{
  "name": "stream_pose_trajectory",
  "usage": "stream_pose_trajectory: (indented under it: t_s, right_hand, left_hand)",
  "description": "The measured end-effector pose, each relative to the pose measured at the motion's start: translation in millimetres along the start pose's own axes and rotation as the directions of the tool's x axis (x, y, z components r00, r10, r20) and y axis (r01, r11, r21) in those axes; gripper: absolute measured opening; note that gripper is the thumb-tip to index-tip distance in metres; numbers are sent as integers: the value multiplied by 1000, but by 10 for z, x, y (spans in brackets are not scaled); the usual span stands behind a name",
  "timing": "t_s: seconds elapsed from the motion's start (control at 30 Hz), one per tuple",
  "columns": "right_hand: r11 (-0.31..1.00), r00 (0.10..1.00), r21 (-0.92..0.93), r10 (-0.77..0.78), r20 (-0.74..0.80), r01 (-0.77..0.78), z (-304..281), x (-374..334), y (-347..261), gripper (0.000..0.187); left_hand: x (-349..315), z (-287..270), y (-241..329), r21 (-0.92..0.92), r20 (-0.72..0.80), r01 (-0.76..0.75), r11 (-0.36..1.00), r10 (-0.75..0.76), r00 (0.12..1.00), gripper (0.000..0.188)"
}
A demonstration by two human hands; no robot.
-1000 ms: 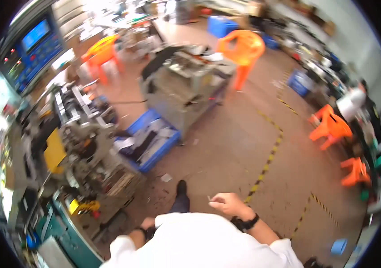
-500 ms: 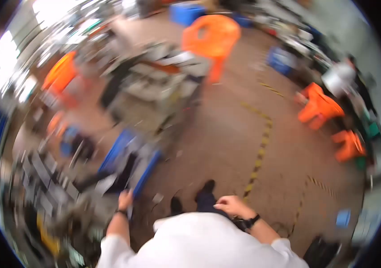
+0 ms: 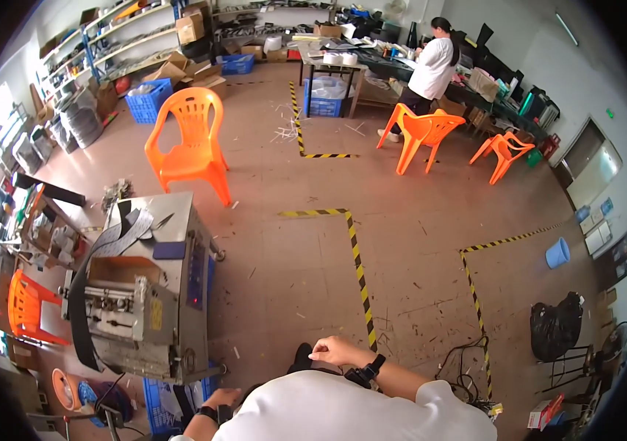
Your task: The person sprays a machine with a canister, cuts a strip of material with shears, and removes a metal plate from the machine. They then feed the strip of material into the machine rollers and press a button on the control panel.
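Observation:
My right hand (image 3: 334,350) is in front of my body above the floor. Its fingers are curled in and pressed together, and whatever may be inside them is hidden. A dark watch-like band (image 3: 365,371) circles that wrist. Low on the left, my left hand (image 3: 223,398) hangs beside my white shirt, its fingers too hidden to read. A dark band (image 3: 208,413) is on this wrist too. Nearest to my left hand is a blue crate (image 3: 153,404) with dark and pale material in it. Beyond the crate stands a grey metal machine (image 3: 192,309) with rollers and a long black strip over its side.
Orange plastic chairs stand ahead (image 3: 192,158), at the right (image 3: 420,136) and beside the machine (image 3: 25,309). Yellow-black tape (image 3: 358,264) marks the floor. A person (image 3: 431,70) stands at a far workbench. Black cables (image 3: 460,367) and a black bag (image 3: 556,327) lie on the right.
My view has swung leftward and up from blur to sharp; the machine and blue crate now sit lower left. My left hand appears lower, while my right hand stays curled before my body.

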State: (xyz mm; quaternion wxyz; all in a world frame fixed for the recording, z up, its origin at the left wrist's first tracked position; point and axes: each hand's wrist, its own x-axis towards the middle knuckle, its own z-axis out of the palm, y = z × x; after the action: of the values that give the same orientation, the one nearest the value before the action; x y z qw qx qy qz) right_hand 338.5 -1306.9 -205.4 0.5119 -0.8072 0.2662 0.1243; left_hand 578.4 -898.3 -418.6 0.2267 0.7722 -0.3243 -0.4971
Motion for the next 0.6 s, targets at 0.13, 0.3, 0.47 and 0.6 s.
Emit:
stream_pose_trajectory:
  t_s: [0.13,0.3,0.47,0.6]
  right_hand:
    - [991,993,126,57,-104,-44,-577,268,125,36]
    - [987,983,158,57,-173,-29,-1075,679,140,38]
    - [993,976,102,78,-201,-58,-1623,1207,294,38]
    - [978,929,106,203,-309,-178,-2259,1600,288,40]
  left_hand:
    - [603,-590,871,-165,14,476,864,-481,877,41]
    - [1352,-801,1235,82,-34,289,954,-287,957,40]
    - [2407,-932,973,254,73,28,967,-49,996,39]
    - [3299,-1805,1652,291,18,32,956,-38,999,37]
